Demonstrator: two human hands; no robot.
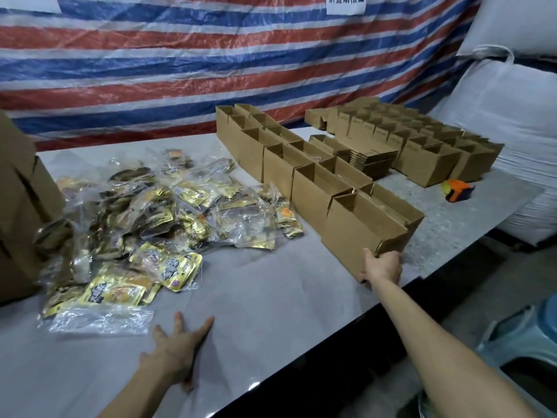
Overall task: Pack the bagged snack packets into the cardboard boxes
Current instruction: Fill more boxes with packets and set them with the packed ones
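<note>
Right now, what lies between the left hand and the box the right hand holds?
Only bare grey table, as the head view shows. The left hand lies spread on it, and the right hand grips the nearest box.

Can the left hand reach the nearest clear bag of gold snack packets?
Probably yes: the left hand lies flat on the grey table near that clear plastic bag, nothing between; the right hand grips a brown cardboard box.

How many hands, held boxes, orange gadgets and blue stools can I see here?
Hands: 2, left hand flat on the table, right hand gripping
Held box: 1, the nearest box
Orange gadget: 1
Blue stool: 1
Total: 5
</note>
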